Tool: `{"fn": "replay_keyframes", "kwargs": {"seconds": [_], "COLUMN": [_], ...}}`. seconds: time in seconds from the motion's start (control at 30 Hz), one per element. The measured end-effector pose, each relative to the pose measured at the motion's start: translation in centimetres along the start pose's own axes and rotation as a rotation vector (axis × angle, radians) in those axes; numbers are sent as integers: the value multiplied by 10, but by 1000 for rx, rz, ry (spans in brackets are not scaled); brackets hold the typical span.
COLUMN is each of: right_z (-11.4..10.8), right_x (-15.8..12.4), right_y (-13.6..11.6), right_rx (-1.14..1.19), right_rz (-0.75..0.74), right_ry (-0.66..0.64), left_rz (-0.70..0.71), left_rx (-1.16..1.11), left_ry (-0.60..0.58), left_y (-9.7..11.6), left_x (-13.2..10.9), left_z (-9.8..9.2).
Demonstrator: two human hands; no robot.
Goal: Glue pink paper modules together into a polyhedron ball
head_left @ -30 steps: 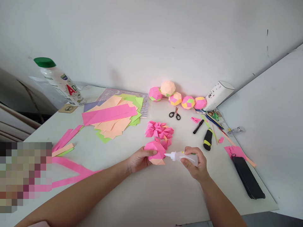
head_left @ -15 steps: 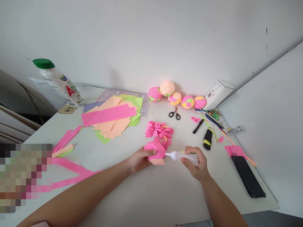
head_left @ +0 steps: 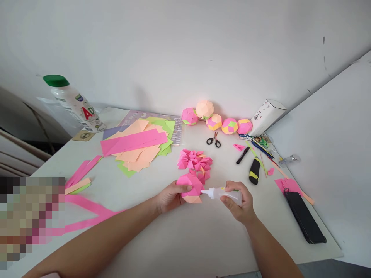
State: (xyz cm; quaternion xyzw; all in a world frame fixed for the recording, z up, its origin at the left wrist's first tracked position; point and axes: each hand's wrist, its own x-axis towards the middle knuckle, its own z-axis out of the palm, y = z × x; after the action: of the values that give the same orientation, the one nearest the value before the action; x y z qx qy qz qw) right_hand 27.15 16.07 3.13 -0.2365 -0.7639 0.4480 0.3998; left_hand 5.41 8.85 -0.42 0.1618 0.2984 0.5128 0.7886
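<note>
A faceted pink and peach folded-paper ball (head_left: 189, 183), seemingly only partly formed, is gripped by my left hand (head_left: 171, 196), thumb on its front face. My right hand (head_left: 242, 200) is wrapped round a clear glue bottle (head_left: 224, 195) held almost level. Its thin white nozzle points left and meets, or nearly meets, the right edge of the paper ball; I cannot tell which. Just behind the ball lies a pile of small folded pink paper pieces (head_left: 194, 159), with a few peach ones among them.
Finished paper balls (head_left: 229, 126) line the wall near scissors (head_left: 213, 140). Coloured paper sheets (head_left: 136, 144) and a green-capped bottle (head_left: 77, 104) stand left. Rightward are a marker (head_left: 242, 155), a cutter knife (head_left: 254, 171), a white box (head_left: 268, 117) and a black phone case (head_left: 305, 218).
The glue bottle's nozzle has shifted very slightly left and down along the ball's right edge. My left hand keeps its hold, and the view has moved a little.
</note>
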Motion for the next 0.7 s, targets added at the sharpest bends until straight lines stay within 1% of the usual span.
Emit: {"fn": "replay_keyframes", "kwargs": {"seconds": [0.27, 0.53, 0.63, 0.7], "right_z": [-1, -1, -2, -2], "right_x": [1, -1, -2, -1], "right_y": [-1, 0, 2, 3], "right_rx": [20, 83, 154, 215], "right_rz": [17, -6, 61, 148], "right_ry": [24, -34, -48, 3], "left_rz": [-5, -1, 2, 9], "left_rx": [4, -14, -23, -29], "left_ry": [-11, -12, -4, -6], "left_y": [0, 1, 0, -1], "left_x": [0, -1, 0, 1], "left_z": [-2, 1, 0, -2]}}
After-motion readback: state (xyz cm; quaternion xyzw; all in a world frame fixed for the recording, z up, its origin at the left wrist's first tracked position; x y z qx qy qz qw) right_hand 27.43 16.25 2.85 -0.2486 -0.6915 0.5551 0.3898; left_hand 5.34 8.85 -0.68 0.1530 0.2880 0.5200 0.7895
